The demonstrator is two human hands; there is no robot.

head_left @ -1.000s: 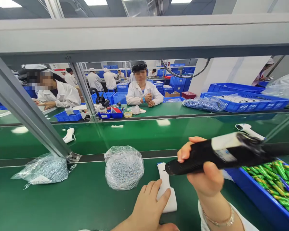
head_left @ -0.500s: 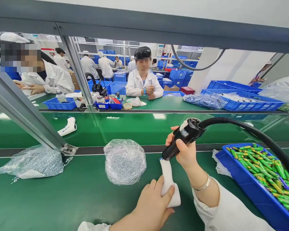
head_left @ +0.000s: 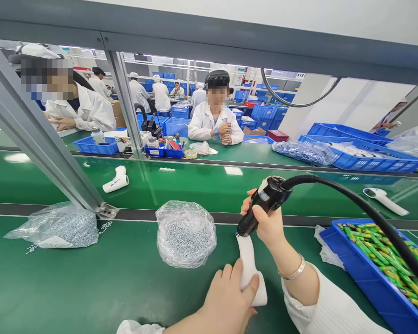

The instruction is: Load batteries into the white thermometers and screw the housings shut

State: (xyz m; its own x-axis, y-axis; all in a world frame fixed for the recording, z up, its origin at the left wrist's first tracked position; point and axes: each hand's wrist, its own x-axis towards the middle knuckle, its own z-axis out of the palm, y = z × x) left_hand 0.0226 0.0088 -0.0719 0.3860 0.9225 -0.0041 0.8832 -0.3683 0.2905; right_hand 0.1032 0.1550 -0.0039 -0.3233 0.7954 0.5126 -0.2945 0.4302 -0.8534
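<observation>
The white handheld casing (head_left: 251, 273) is lying flat on the green counter (head_left: 90, 287), near the front edge, with its wider end toward the person. The left hand (head_left: 226, 304) is pressing down on that wider end, fingers curled over it and gripping it in place. The right hand (head_left: 268, 222) is clenched around a black electric screwdriver (head_left: 263, 204), which is tilting down so that its tip is meeting the casing's narrow far end; whether the bit is actually seated in a screw hole is too small to tell. A thick black cable (head_left: 365, 218) is arching from the tool's top off to the right, passing over a blue bin of green batteries (head_left: 386, 260). Just left of the casing, a clear bag of small screws (head_left: 186, 234) is sitting open, and another bag of metal parts (head_left: 57, 227) is lying farther left beside a slanted grey frame post (head_left: 42, 139). Beyond, similar white casings (head_left: 115, 180) are resting on the conveyor belt.
</observation>
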